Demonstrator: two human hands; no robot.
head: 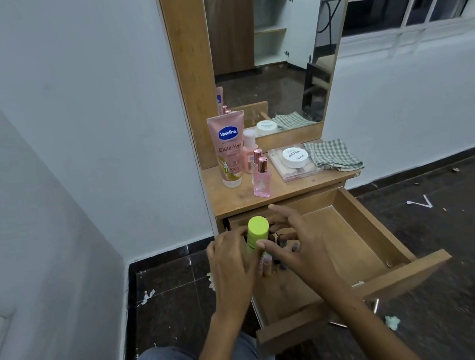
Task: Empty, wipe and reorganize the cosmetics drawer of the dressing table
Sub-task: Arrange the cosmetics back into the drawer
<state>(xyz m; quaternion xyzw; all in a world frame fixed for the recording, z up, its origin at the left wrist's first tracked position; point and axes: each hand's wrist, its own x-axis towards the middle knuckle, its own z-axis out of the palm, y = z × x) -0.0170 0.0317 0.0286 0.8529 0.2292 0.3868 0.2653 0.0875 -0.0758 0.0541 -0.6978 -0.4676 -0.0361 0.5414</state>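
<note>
Partly behind both hands [232, 256], small bottles [268, 264], indistinct.

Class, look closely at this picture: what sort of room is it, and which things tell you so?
Probably a bedroom or dressing corner at home: a wooden dressing table with a tall mirror, cosmetics such as a Vaseline tube, and an open drawer.

Table [284, 192] and drawer [383, 240]: light wood, matt, a bit scuffed. Pink tube [228, 148]: shiny plastic. Green cap [258, 229]: smooth matt plastic. Checked cloth [333, 153]: soft, crumpled. Floor [454, 215]: dark glossy tile.
</note>
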